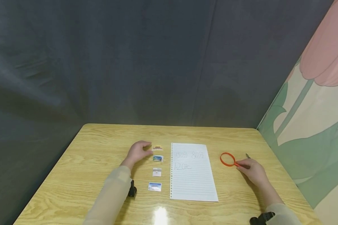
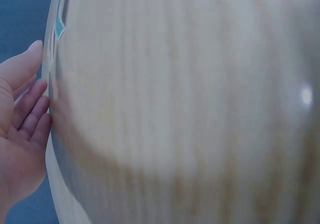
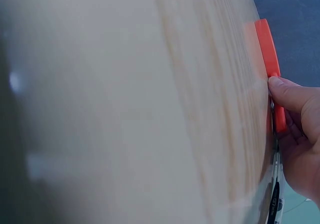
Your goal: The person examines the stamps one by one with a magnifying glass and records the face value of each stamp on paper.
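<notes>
My left hand (image 1: 138, 152) is beside the farthest of several small stamps in a column, its thumb and fingers spread near the left edge of a yellow-and-red stamp (image 1: 157, 148). Closest below that lies a blue-green stamp (image 1: 158, 158), then a pale grey one (image 1: 156, 172) and a blue-and-white one (image 1: 155, 186). In the left wrist view the fingers (image 2: 35, 111) look loosely bent with nothing between them. My right hand (image 1: 252, 171) pinches the handle of a red magnifying glass (image 1: 234, 163) between thumb and fingers, low over the table; the right wrist view shows its red rim (image 3: 267, 46) edge-on.
A lined sheet of paper (image 1: 192, 184) with handwritten numbers lies right of the stamps. Partly behind my right hand is a pen (image 1: 248, 155), its tip showing. The wooden table (image 1: 101, 140) meets a dark curtain at the back and a flower-patterned wall on the right.
</notes>
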{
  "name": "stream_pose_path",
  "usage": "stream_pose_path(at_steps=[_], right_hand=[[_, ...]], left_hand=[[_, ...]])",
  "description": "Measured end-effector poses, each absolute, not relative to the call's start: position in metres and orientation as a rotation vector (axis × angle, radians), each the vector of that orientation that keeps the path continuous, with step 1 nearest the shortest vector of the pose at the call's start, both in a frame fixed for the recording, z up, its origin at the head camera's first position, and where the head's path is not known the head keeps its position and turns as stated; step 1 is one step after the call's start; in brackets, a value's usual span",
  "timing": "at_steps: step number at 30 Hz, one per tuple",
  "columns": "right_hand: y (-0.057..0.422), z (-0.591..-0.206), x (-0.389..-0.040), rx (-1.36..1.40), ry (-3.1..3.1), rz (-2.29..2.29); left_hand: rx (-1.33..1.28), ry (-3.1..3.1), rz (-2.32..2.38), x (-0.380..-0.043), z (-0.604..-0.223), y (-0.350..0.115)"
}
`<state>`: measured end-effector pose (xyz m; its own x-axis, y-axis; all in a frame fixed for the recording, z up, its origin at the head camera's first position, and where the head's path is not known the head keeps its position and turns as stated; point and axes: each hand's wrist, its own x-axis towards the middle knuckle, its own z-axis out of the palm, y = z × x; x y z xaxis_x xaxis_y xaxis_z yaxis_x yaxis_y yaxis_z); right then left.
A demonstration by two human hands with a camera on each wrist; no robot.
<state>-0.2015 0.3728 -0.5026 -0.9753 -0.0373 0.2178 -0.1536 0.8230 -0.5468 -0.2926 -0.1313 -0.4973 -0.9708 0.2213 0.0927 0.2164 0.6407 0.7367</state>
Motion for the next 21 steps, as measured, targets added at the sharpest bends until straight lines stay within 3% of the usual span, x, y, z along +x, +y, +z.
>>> stream_pose_path(at_steps=[21], right_hand=[[0.369,-0.497,-0.206,0.107,-2.849,0.857]], left_hand=[[0.358,2.757,1.318,-0.308,-0.499,-0.127]])
